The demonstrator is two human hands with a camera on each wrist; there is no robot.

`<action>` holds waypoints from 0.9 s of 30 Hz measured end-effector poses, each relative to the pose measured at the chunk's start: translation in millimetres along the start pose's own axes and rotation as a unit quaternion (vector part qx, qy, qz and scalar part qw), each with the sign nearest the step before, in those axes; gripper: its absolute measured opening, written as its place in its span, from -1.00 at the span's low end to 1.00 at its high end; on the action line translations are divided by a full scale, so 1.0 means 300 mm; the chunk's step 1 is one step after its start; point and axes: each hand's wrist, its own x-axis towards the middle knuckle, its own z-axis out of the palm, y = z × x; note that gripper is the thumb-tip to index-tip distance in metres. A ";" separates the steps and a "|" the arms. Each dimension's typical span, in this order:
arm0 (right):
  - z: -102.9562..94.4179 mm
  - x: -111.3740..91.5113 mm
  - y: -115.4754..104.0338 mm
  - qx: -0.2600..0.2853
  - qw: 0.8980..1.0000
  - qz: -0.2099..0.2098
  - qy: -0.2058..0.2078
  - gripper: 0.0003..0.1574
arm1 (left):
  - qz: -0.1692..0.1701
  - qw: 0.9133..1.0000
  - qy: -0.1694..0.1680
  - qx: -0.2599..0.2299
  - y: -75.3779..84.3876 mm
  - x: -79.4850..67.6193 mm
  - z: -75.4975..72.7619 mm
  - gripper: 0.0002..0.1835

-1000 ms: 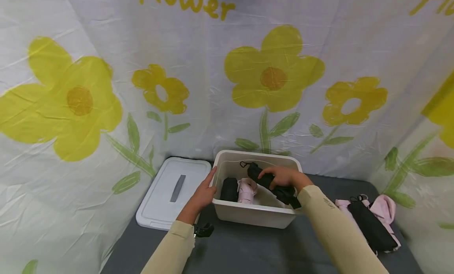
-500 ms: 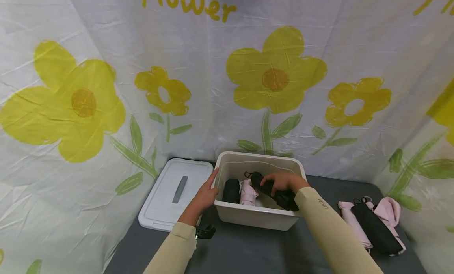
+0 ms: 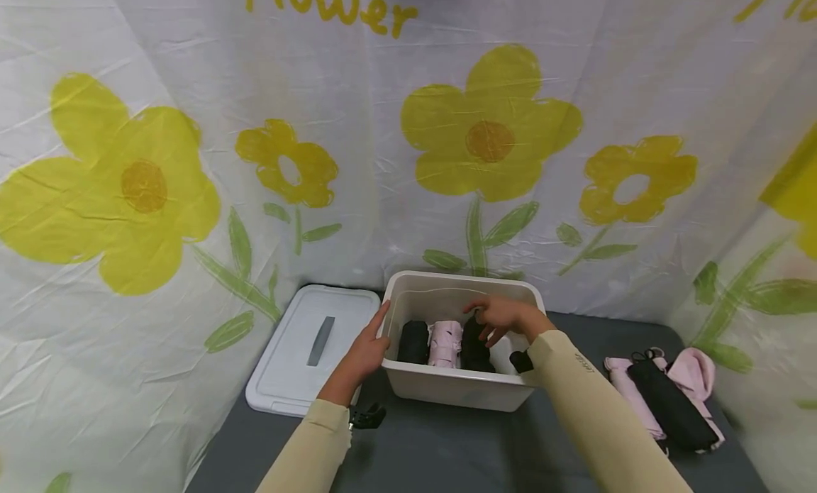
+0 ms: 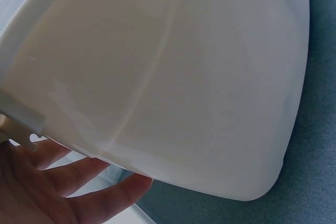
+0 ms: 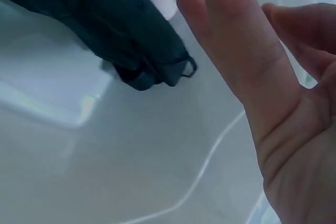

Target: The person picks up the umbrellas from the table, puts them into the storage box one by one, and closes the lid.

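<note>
In the head view, my right hand (image 3: 504,317) hovers inside the beige bin (image 3: 447,390), fingers loosely spread. Just below it lies a black folded umbrella (image 3: 475,351); in the right wrist view, a gap separates the fingers from this umbrella (image 5: 126,24) and its small end loop. To its left in the bin are a pink folded umbrella (image 3: 445,344) and another black folded umbrella (image 3: 413,342). My left hand (image 3: 367,351) rests at the bin's left rim; in the left wrist view, extended fingers (image 4: 107,198) touch the outer wall.
A white lid (image 3: 313,347) with a grey handle lies left of the bin on the dark grey tabletop (image 3: 447,443). To the right sit another black folded umbrella (image 3: 673,404) and pink ones (image 3: 692,376). A flower-printed curtain (image 3: 376,216) hangs behind.
My right hand has let go of the black umbrella, which has gone from slanting to lying beside the pink one. The hand has lifted slightly off it. My left hand stays at the rim.
</note>
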 end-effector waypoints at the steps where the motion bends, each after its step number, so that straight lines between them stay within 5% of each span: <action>1: -0.002 -0.005 -0.004 -0.004 1.000 0.000 -0.002 -0.33 | -0.003 1.000 0.000 -0.001 0.001 0.000 -0.001 -0.21; 23: -0.037 -0.187 -0.035 -0.132 0.989 -0.067 0.020 -0.42 | -0.006 1.000 -0.004 -0.002 -0.007 0.010 0.003 -0.20; 27: -0.043 -0.231 -0.030 -0.167 0.980 -0.100 0.029 -0.46 | 0.001 1.000 -0.005 -0.002 -0.009 0.006 -0.001 -0.19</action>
